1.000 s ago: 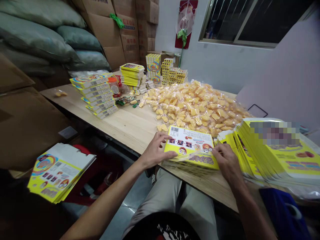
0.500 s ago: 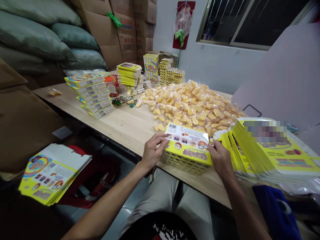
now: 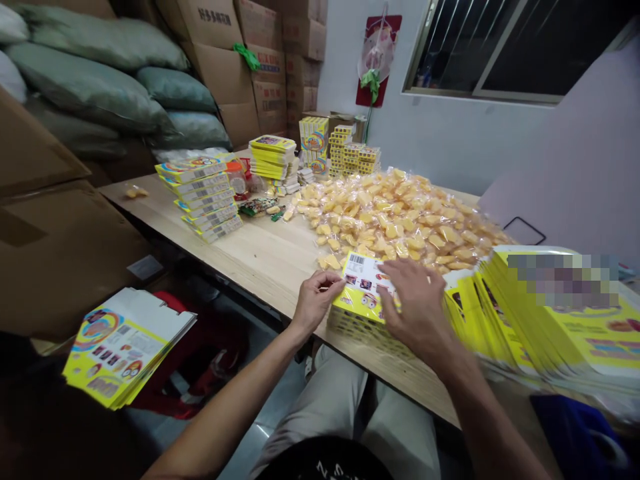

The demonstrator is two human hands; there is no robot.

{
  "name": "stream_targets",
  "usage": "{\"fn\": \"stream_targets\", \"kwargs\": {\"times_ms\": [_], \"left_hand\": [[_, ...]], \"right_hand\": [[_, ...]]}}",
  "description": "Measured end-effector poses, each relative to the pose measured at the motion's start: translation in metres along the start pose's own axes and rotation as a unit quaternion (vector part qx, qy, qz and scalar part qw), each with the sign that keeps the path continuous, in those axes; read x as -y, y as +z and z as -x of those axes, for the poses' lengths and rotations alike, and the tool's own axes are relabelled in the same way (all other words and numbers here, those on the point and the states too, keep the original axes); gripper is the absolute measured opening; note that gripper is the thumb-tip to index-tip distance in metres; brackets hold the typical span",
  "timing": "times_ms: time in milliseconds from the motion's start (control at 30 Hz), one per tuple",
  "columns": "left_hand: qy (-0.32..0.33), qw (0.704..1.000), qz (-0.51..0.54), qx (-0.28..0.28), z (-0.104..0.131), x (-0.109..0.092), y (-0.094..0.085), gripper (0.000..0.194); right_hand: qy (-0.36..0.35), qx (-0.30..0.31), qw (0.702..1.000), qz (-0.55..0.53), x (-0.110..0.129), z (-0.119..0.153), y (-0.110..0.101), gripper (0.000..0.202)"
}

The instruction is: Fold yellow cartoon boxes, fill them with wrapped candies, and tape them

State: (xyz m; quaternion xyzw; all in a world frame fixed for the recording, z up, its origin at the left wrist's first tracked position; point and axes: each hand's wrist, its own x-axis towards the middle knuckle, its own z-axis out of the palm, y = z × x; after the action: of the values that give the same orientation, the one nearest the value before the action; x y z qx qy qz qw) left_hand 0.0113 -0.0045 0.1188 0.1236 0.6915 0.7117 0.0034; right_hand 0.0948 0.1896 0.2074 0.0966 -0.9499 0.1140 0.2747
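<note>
In front of me on the table lies a yellow-and-white printed box (image 3: 356, 288), its barcode face up and its side patterned with small dark openings or prints. My left hand (image 3: 316, 301) is at its left edge, thumb and fingers closed together at the corner. Over the right part of the box spreads my right hand (image 3: 417, 303), slightly blurred, fingers stretched out across the top and covering much of the print. Just behind the box is a large heap of yellow snack pieces in clear wrappers (image 3: 395, 217).
At right stands a thick row of flat yellow cartons (image 3: 505, 313), with a blue object (image 3: 575, 427) below it. Stacked boxes (image 3: 207, 200) stand at left on the table. More cartons (image 3: 125, 347) lie on a red stool (image 3: 200, 373). Sacks (image 3: 95, 90) rise behind.
My right hand has left the box's right edge and moved left over its top, fingers spreading. My left hand stays at the left edge. The whole view has shifted slightly.
</note>
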Motion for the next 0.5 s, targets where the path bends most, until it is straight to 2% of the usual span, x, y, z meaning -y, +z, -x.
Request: {"fn": "stream_targets", "kwargs": {"times_ms": [67, 167, 233, 300, 400, 500], "left_hand": [[0.018, 1.0, -0.011, -0.001, 0.001, -0.001, 0.001, 0.023], [0.045, 0.999, -0.025, -0.004, 0.002, -0.003, 0.003, 0.023], [0.051, 0.998, -0.03, -0.005, 0.002, -0.006, 0.003, 0.023], [0.057, 0.997, -0.044, -0.029, 0.007, -0.012, 0.002, 0.021], [0.034, 0.996, -0.062, -0.058, 0.026, -0.027, -0.005, 0.025], [-0.046, 0.998, -0.038, 0.001, 0.05, -0.043, -0.01, 0.049]], "right_hand": [[-0.019, 0.038, 0.999, -0.033, 0.026, -0.01, 0.008, 0.033], [-0.002, 0.042, 0.999, 0.002, 0.047, -0.022, 0.026, 0.029], [0.013, 0.027, 0.998, 0.059, 0.05, -0.025, 0.038, 0.018], [0.001, 0.013, 0.995, 0.096, 0.047, -0.024, 0.047, 0.006], [-0.055, -0.026, 0.993, 0.105, 0.043, -0.013, 0.053, 0.014], [-0.1, -0.068, 0.988, 0.101, 0.043, 0.001, 0.051, 0.02]]}}
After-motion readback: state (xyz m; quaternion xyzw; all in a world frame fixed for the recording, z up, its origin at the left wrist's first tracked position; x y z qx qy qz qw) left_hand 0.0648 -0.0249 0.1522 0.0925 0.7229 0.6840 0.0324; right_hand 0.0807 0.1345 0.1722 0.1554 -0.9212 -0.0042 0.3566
